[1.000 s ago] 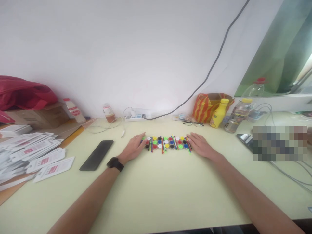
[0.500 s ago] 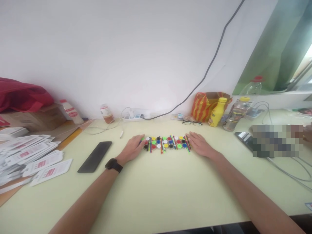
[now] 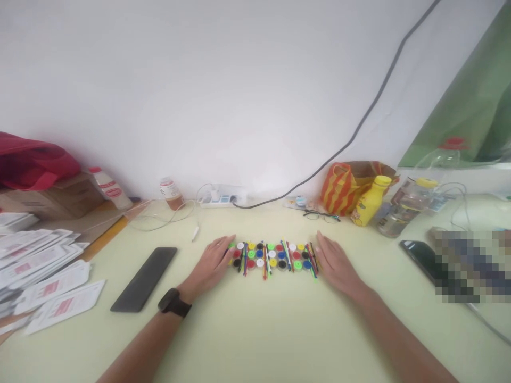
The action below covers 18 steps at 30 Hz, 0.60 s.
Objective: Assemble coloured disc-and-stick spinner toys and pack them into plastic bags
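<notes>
A row of small round discs (image 3: 282, 264) in red, yellow, blue, green, black and white lies in the middle of the table. Between the groups of discs stand bundles of thin coloured sticks (image 3: 288, 255), laid roughly front to back. My left hand (image 3: 211, 265), with a black watch on its wrist, rests flat at the row's left end, fingers stretched out; it partly covers the leftmost sticks. At the right end my right hand (image 3: 337, 266) lies flat and open beside the last sticks (image 3: 312, 260). Whether either hand touches the sticks, I cannot tell.
Left are a black phone (image 3: 144, 279), white packets (image 3: 59, 308) and a cardboard box (image 3: 56, 197). Glasses (image 3: 321, 215), a yellow bottle (image 3: 371, 202), a striped bag (image 3: 337, 189) and clear bottles (image 3: 405, 207) stand back right. A power strip (image 3: 217, 199) lies by the wall.
The camera has tilted up and shifted slightly, so the tabletop sits lower in view. Both hands stay at the two ends of the row, which looks the same.
</notes>
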### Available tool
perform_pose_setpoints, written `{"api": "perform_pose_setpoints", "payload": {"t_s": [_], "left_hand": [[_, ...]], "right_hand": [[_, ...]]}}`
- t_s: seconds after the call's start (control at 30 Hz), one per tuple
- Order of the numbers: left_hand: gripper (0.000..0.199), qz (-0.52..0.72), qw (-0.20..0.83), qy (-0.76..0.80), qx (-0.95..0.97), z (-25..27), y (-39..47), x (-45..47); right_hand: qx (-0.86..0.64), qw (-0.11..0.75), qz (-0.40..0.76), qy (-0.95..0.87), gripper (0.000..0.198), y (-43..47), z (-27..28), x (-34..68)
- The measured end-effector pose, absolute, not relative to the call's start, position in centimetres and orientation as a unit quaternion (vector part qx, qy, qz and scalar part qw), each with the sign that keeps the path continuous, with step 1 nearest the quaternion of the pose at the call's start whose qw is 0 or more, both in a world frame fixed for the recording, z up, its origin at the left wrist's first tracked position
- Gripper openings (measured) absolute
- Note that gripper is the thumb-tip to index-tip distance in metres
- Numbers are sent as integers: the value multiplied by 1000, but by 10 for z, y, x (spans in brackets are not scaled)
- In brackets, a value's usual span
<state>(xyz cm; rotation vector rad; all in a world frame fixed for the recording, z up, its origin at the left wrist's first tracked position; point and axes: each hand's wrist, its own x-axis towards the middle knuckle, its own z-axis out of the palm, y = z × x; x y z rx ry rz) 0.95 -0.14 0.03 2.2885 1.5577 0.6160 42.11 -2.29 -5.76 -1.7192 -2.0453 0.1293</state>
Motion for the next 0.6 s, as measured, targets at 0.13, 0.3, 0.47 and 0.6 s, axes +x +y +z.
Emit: {"api": "perform_pose_setpoints", "payload": {"t_s": [0.13, 0.3, 0.47, 0.6], "left_hand": [[55, 221, 180, 564, 775, 6, -2, 8], [55, 245, 203, 570, 758, 7, -5, 5], [52, 307, 183, 553, 753, 7, -7, 8], [43, 397, 91, 552, 728, 34, -14, 1]], "right_hand": [[-632, 236, 59, -736, 65, -28, -54, 416], [-639, 257, 83, -720, 62, -35, -49, 415], [-652, 293, 98, -692, 60, -35, -51, 412], [-657, 382, 27, -649, 56, -35, -11, 410]]}}
